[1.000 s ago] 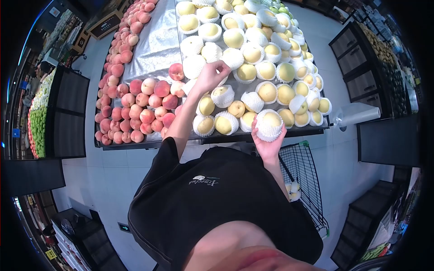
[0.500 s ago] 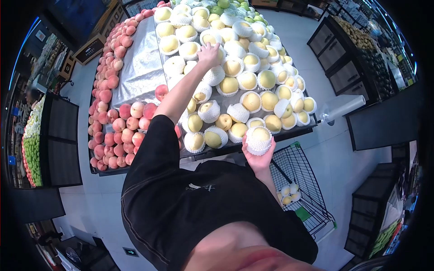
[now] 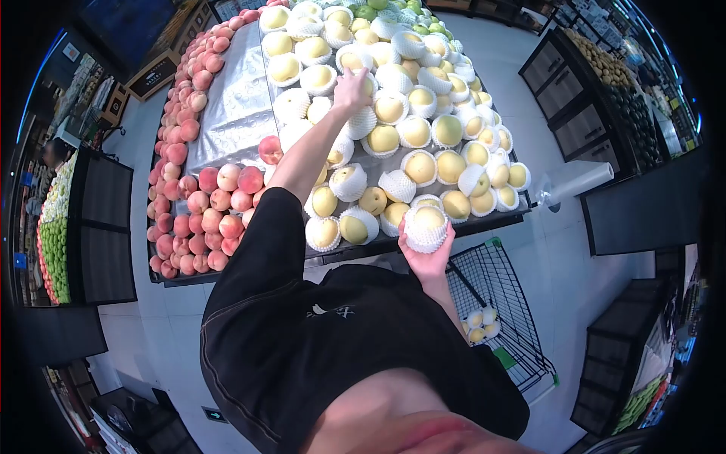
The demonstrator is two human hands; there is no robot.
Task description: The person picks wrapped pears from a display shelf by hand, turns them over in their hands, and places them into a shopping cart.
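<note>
My left hand (image 3: 352, 91) reaches far onto the sloping display, its fingers apart and touching the pears in white foam nets there. A pale yellow pear (image 3: 368, 87) shows just beside those fingers. Close to the front edge, my right hand (image 3: 428, 259) is wrapped from below around a round yellow pear (image 3: 426, 221) in a foam net, held upright. Around both hands lie many more netted pears, among them a bare-topped pear (image 3: 382, 139) and another pear (image 3: 323, 232) at the front edge.
Peaches (image 3: 215, 198) lie left of the pears beside a silver liner (image 3: 231, 102). A shopping cart (image 3: 505, 280) with several netted pears (image 3: 481, 324) stands at my right. A roll of clear bags (image 3: 578, 181) juts from the display's right corner. Dark cabinets (image 3: 563, 91) stand beyond.
My left hand's fingers have drawn in slightly at the same group of pears. My right hand, still holding its pear, has shifted a little to the left.
</note>
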